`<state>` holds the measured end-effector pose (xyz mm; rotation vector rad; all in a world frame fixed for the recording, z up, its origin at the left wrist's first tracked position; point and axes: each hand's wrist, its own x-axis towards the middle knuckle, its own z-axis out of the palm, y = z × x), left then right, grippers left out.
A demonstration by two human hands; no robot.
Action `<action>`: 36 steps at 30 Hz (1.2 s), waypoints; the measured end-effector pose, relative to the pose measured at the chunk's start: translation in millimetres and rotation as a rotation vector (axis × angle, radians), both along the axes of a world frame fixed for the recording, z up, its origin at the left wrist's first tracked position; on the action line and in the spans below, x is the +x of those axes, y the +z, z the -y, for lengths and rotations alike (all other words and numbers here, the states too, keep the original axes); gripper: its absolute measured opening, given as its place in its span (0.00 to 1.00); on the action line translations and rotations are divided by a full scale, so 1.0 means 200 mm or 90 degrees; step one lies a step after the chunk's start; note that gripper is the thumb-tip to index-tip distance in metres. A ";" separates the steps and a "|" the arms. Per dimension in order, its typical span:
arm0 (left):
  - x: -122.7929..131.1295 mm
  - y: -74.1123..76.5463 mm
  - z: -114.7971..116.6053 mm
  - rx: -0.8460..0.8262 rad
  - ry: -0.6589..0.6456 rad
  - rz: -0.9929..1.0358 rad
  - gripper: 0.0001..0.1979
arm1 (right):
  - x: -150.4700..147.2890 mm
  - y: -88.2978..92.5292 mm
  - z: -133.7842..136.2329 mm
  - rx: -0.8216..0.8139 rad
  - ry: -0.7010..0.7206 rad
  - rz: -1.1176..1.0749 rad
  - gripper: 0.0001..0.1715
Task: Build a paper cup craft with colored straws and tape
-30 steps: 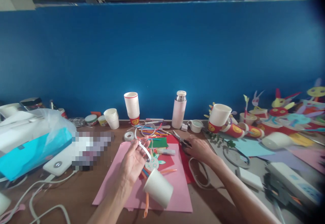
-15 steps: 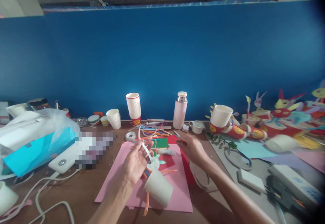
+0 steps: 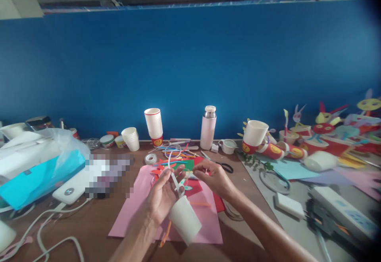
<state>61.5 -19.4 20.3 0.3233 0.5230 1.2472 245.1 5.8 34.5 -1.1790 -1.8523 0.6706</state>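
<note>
My left hand (image 3: 162,198), palm turned up, pinches a narrow white strip (image 3: 175,180) between thumb and fingers. The strip curves up past the fingertips and down across the palm. Just below these fingers a white paper cup (image 3: 186,220) is tilted over a pink sheet (image 3: 205,226); whether the hand also touches it I cannot tell. An orange strip (image 3: 165,234) sticks out beside the cup. To the right, my right hand (image 3: 212,176) has its fingertips pressed together close to the strip; anything in them is too small to make out.
Scissors (image 3: 224,167) lie behind my right hand. A tape roll (image 3: 150,159), coloured pencils (image 3: 178,151), stacked cups (image 3: 154,123) and a pink flask (image 3: 208,129) stand or lie at the back. Cables (image 3: 44,230) run at left; a glue gun (image 3: 330,222) and power strip (image 3: 342,206) are at right.
My right hand has moved left and nearer to my left hand, uncovering the scissors. The cup has tipped a little more upright. My left hand still holds the white strip.
</note>
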 end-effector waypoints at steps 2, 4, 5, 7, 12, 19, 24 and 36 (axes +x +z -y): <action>0.01 0.00 0.00 0.001 -0.003 0.000 0.04 | -0.01 0.00 0.01 0.055 0.006 0.019 0.06; 0.01 0.00 0.00 -0.003 -0.002 0.002 0.04 | -0.01 0.00 0.01 0.126 0.004 0.048 0.06; 0.01 0.00 0.00 -0.005 -0.001 0.005 0.03 | -0.01 -0.01 0.01 0.163 0.001 0.063 0.06; 0.01 0.00 0.00 -0.008 -0.004 0.008 0.03 | -0.01 -0.01 0.01 0.233 -0.006 0.098 0.06; 0.01 -0.01 -0.01 -0.003 -0.007 0.001 0.03 | -0.01 -0.03 0.01 0.323 -0.016 0.161 0.08; 0.01 -0.01 -0.01 -0.016 -0.015 -0.003 0.04 | -0.03 -0.01 0.03 0.332 -0.011 0.189 0.08; 0.01 0.00 0.00 -0.015 -0.013 -0.018 0.03 | -0.03 0.01 0.04 0.325 -0.001 0.187 0.12; 0.02 0.02 0.02 0.063 -0.004 -0.168 0.01 | -0.01 0.02 0.03 0.315 -0.017 0.200 0.09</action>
